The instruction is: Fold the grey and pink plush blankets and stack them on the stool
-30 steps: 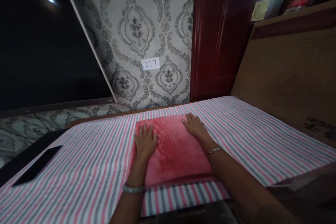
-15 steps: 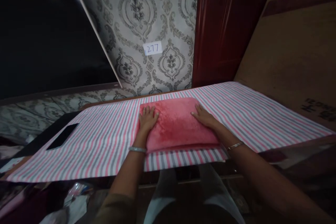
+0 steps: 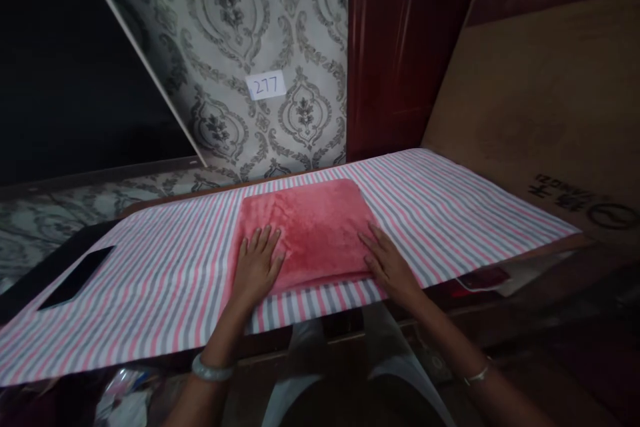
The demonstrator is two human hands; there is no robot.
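Observation:
A folded pinkish-red plush cloth lies flat on a striped tablecloth of pink, grey and white. Resting on its near left part is my left hand, open, with the fingers spread and pointing away from me. My right hand touches the near right edge, open too, its fingers extended toward the cloth. The cloth's front edge shows stacked layers, and neither hand grips it. Each wrist wears a bracelet.
A dark phone lies on the tablecloth at the left. Behind it stands a large black screen. A big cardboard box rises at the right. On the patterned wall is a paper label reading 277.
Both hands have slid toward me along the sides of the cloth, from its far part to its near part. The camera view has shifted to the right. The cloth stays folded.

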